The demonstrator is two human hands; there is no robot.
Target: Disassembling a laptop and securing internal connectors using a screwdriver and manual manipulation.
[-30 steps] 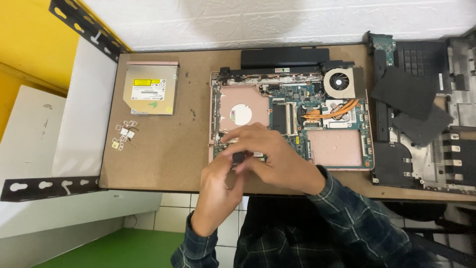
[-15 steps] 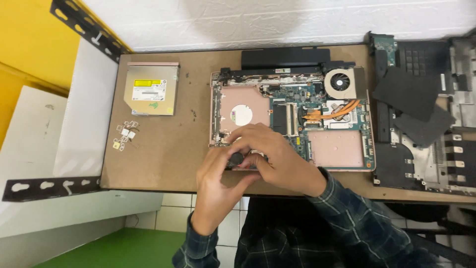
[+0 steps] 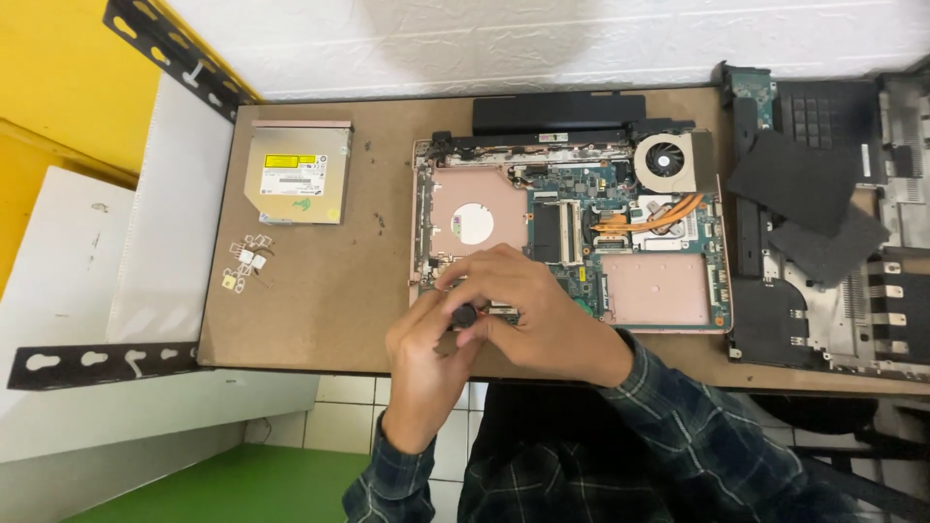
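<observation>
While the opened laptop base (image 3: 572, 237) lies flat on the worktop (image 3: 320, 310), a small black-handled screwdriver (image 3: 465, 316) is being worked at its near edge. The tool's dark cap is pinched by the left hand (image 3: 426, 353), fingers curled tight around it, and the right hand (image 3: 528, 310) is closed over the shaft from the other side, fingertips pressed down toward the board. What the tip meets cannot be told; it is hidden under the fingers. For this step to go well, the tool is best kept upright and pushed straight down, so that the tip is not allowed to slip across the circuit board.

Farther left, small loose screws and clips (image 3: 245, 263) are gathered in a little cluster straight on the worktop, with no dish or tray seen under them. Beyond those, a removed optical drive (image 3: 295, 174) is laid flat. At the far edge a long black battery (image 3: 559, 111) is set, and to the right the emptied case shell (image 3: 843, 242) is seen holding only dark pads.
</observation>
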